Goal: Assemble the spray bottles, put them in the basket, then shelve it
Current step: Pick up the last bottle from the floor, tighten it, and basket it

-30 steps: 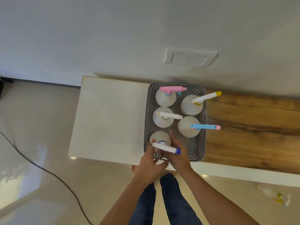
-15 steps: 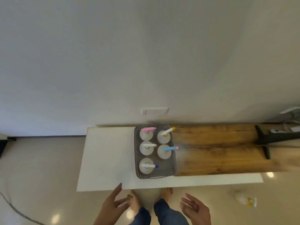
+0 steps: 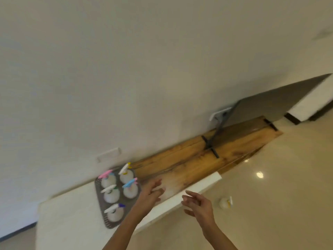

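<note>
A grey perforated basket (image 3: 100, 202) stands on the white low counter (image 3: 68, 219) against the wall. Several white spray bottles stand upright in it, with pink (image 3: 105, 174), yellow-tipped (image 3: 125, 168), light blue (image 3: 130, 183), white (image 3: 108, 188) and purple-tipped (image 3: 115, 208) trigger heads. Another spray bottle (image 3: 226, 202) with a yellow collar lies on the floor to the right. My left hand (image 3: 149, 194) hovers just right of the basket, fingers loose and empty. My right hand (image 3: 197, 204) is out over the floor, fingers spread and empty.
A wooden top (image 3: 194, 159) runs right from the counter along the wall, carrying a dark screen (image 3: 270, 105) on black feet. A wall plate (image 3: 109, 154) sits above the basket. Glossy beige floor (image 3: 279, 186) fills the right side.
My hands let go of the purple-tipped bottle in the basket and drew back empty. The view then swung right and tilted, bringing the bottle on the floor and the dark screen closer into sight.
</note>
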